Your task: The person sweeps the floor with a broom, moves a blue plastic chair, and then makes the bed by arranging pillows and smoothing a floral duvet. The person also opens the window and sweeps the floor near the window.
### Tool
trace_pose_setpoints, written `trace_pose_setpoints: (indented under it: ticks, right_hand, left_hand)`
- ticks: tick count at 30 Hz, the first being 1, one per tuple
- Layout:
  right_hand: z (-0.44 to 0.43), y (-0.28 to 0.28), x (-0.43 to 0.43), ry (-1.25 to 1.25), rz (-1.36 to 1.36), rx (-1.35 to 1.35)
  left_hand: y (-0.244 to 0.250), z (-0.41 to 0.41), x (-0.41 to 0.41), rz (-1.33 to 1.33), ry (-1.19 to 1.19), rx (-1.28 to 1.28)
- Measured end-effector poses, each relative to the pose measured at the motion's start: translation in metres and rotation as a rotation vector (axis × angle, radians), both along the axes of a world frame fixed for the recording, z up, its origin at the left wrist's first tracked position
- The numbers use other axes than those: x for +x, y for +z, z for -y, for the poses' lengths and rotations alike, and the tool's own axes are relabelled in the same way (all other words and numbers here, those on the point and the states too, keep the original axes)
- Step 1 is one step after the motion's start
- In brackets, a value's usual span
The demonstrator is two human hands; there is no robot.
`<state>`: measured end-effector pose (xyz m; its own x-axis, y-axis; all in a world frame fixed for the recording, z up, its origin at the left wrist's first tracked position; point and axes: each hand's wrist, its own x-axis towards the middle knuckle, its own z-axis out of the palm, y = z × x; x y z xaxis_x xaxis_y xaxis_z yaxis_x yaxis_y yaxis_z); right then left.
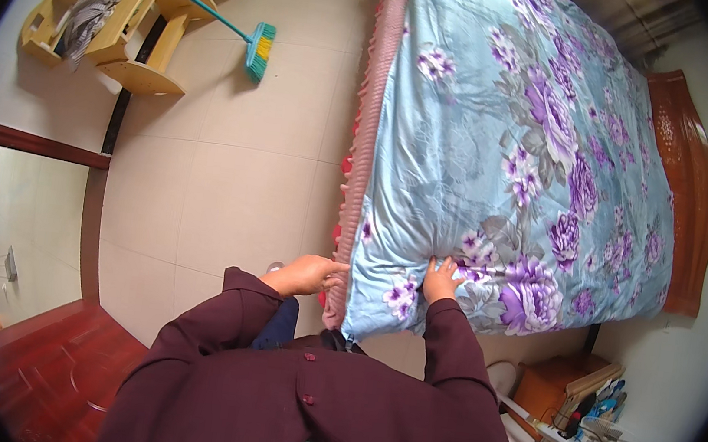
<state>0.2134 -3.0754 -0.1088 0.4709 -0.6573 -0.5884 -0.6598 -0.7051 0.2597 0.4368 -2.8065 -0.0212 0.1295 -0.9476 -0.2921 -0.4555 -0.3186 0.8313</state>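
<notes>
A light-blue quilt [452, 160] with purple flowers and grey leaves covers the bed before me. Along its left side runs a pink, ribbed bedspread edge [375, 92] with a fringe. My left hand [311, 276] is at this edge near the bed's front corner, index finger stretched to the quilt's border; the other fingers are curled, and whether they pinch the fabric is unclear. With fingers spread, my right hand [441, 281] presses flat on the quilt near its front end. Creases fan out in the fabric around it.
A teal broom [258, 53] leans from a wooden shelf unit [127, 31] onto the tiled floor [255, 164]. Behind the bed's right end stands a brown headboard [681, 193]. A small cabinet [544, 387] and a white fan [611, 437] stand at lower right. A red-brown wooden surface [58, 377] is at lower left.
</notes>
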Motion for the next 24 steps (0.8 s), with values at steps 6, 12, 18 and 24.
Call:
trace_pose_setpoints:
  ticks: [6, 12, 18, 24]
  right_hand:
    - [-0.008, -0.012, 0.007, -0.075, 0.013, -0.077]
    - [0.017, -0.037, 0.043, -0.356, -0.310, -0.108]
    - [0.038, 0.094, 0.231, -0.169, 0.676, -0.005]
    - [0.110, 0.000, 0.339, -0.256, 0.515, -0.273]
  left_hand:
    - [0.023, -0.025, 0.071, 0.016, 0.102, 0.109]
    - [0.042, 0.024, 0.145, -0.018, 0.063, 0.068]
    - [0.034, 0.113, 0.230, -0.089, 0.041, 0.095]
    - [0.030, 0.253, 0.305, -0.087, -0.088, 0.128]
